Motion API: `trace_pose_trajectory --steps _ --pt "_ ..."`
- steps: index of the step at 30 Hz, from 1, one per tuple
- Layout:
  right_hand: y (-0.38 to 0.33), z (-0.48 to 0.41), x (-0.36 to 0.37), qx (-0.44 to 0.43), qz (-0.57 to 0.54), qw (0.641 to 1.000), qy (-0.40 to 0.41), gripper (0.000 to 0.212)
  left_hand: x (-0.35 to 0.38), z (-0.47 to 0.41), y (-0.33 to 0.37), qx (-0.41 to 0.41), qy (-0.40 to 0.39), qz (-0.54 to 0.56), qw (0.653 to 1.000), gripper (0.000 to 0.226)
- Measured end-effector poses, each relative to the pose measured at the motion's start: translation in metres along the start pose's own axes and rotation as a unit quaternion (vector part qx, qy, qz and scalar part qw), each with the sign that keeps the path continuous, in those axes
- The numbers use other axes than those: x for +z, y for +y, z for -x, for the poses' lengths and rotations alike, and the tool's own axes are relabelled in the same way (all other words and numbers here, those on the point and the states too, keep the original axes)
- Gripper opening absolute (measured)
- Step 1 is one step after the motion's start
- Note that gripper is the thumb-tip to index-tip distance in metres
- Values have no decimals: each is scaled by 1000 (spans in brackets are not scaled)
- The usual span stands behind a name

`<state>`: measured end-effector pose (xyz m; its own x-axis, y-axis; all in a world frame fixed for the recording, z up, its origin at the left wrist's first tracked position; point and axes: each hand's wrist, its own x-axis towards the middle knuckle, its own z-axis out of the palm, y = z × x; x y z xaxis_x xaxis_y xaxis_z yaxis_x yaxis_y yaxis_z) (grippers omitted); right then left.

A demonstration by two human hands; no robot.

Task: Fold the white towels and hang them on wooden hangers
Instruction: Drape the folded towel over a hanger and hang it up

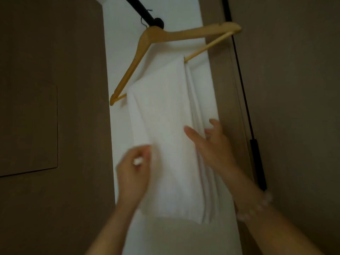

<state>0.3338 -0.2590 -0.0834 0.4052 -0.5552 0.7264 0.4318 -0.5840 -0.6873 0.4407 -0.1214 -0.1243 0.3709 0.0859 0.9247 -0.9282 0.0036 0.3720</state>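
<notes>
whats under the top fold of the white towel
The lower bar of the wooden hanger; its two ends show on either side of the white towel. The bar's middle is covered by the cloth.

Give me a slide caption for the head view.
Left hand pinches, right hand touches a folded towel draped over a wooden hanger on a black rail.

Both forearms reach up and forward. The left hand (133,168) curls its fingers, pinching the edge of the towel (165,107). The right hand (211,146) is spread, fingers straight.
</notes>
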Motion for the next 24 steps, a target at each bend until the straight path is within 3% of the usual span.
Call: trace_pose_trajectory --steps 1,3,5,6,7,11,13,16,20,22,24 --pt "-17 -19 4 -12 21 1000 -4 99 -3 -31 -7 -46 45 -6 998 15" --pt "-45 -54 12 -27 65 997 -9 106 -2 -81 -24 -199 33 6 979 46" --pt "-61 -84 19 -21 77 997 -10 92 4 -112 -39 -330 -39 21 943 73" --pt "-64 -94 21 -16 83 996 -9 82 6 -118 -41 -357 -75 38 930 83" --pt "-62 -102 23 -10 97 995 -13 74 7 -121 -45 -370 -114 71 919 84" --pt "-32 -104 30 7 138 990 -35 68 7 -102 -45 -367 -222 245 870 42" --pt "-17 -98 33 -25 142 989 -3 62 3 -95 -49 -359 -213 202 886 46" --pt "-8 -88 34 -82 137 985 58 45 3 -83 -48 -340 -147 143 918 72" --pt "-15 -74 32 -84 109 988 76 43 -3 -72 -37 -312 -150 162 924 70" --pt "-11 -60 25 -45 53 997 41 36 -19 -60 -36 -341 -182 174 906 72" --pt "6 -29 16 30 -13 998 -58 28 -35 -35 -47 -384 -224 178 878 60"
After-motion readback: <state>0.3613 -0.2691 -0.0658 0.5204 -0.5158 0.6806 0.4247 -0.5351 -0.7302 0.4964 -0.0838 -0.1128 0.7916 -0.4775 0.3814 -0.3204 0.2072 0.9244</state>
